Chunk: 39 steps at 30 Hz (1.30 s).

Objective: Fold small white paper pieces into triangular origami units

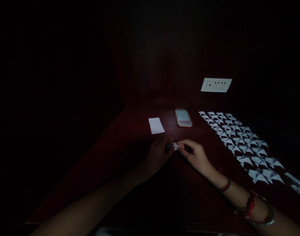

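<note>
A small white folded paper (175, 146) is pinched between my two hands above the dark red table. My left hand (158, 152) grips its left side, with the fingers closed and partly in shadow. On its other side, my right hand (193, 154) holds the paper between thumb and fingertips. Just beyond my left hand lies a small stack of white paper sheets (156, 126). Rows of white origami figures with pointed ends (244, 149) cover the right side of the table.
A phone (183, 118) with a blurred-out screen lies at the back of the table (110, 144). On the dark wall behind is a white socket panel (216, 85). At the far right edge is a pale, long strip (296, 180). The surroundings are very dark.
</note>
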### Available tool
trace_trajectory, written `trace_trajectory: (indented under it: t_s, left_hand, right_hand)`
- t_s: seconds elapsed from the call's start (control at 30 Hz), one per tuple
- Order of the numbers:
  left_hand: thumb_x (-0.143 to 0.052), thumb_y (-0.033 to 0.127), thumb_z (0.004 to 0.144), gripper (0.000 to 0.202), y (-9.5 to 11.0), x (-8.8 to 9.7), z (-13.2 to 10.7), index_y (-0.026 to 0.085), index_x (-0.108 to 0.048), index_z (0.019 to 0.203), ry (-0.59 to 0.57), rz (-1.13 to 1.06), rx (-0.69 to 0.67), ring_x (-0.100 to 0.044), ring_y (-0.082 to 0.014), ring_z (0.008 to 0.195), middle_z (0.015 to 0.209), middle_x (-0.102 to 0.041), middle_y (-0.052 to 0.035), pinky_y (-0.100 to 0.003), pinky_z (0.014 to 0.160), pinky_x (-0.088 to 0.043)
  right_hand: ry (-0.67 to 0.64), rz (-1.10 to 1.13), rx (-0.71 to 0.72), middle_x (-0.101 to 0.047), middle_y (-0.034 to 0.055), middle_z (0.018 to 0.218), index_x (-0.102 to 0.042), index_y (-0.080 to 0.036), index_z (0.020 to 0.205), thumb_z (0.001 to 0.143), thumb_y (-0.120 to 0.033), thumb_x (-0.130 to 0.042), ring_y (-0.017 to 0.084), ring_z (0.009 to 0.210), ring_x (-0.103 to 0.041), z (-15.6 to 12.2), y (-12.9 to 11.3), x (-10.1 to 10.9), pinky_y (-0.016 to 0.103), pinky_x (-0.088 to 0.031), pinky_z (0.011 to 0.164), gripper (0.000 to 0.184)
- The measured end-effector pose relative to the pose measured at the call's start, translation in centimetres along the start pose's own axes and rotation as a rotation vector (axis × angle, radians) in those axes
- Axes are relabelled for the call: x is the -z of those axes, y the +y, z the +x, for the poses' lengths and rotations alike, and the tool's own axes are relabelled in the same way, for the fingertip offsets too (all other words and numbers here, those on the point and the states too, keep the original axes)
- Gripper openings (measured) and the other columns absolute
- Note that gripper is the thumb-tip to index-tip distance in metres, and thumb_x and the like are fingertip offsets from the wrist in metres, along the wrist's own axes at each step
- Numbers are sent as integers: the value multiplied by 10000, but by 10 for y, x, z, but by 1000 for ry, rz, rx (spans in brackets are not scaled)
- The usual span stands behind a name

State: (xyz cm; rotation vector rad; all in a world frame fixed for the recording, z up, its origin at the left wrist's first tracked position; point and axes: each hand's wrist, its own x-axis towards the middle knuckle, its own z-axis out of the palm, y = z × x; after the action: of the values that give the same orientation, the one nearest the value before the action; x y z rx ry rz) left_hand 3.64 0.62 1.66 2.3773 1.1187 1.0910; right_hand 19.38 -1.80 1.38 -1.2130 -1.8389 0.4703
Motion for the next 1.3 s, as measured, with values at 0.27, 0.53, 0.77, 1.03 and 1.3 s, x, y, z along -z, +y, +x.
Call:
trace_trajectory:
  t_s: [0.27, 0.53, 0.77, 1.03, 1.3]
  left_hand:
    - [-468, 211, 782, 187, 1, -6, -3, 182, -454, 966, 24, 81, -24, -524, -136, 783, 856, -562, -6, -280, 715, -428]
    - [-506, 185, 755, 216, 0, -8, -3, 186, -453, 965, 82, 148, -47, -532, -152, 786, 860, -571, -1, -304, 714, -435]
    - [-523, 228, 748, 277, -2, -10, -2, 182, -431, 1006, 56, 104, -46, -534, -143, 793, 850, -571, -5, -294, 728, -429]
    - [-535, 173, 738, 286, -2, -9, -1, 190, -423, 1001, 24, 6, 34, -541, -134, 797, 831, -574, 11, -280, 719, -434]
    - [-532, 236, 748, 297, 5, -7, -3, 191, -430, 1023, -2, 28, 40, -543, -135, 752, 793, -576, 7, -284, 690, -438]
  right_hand:
    - [12, -28, 60, -570, 18, 707, -593, -174, 777, 767, -195, -450, 112, 650, -509, 1, -3, 2, 209, -392, 612, 145]
    - [13, -33, 86, -554, 10, 677, -592, -175, 775, 762, -186, -454, 106, 619, -496, 0, -1, 0, 208, -379, 579, 139]
    - [27, -45, 73, -552, 7, 669, -591, -175, 755, 759, -187, -457, 106, 613, -495, -1, -1, -1, 207, -377, 577, 134]
    - [22, -46, 67, -570, 14, 707, -593, -176, 777, 756, -163, -456, 111, 639, -506, -2, 1, -1, 212, -383, 598, 140]
    - [37, -52, 46, -579, 18, 698, -593, -171, 754, 750, -181, -459, 118, 641, -518, -2, 2, -1, 224, -392, 600, 135]
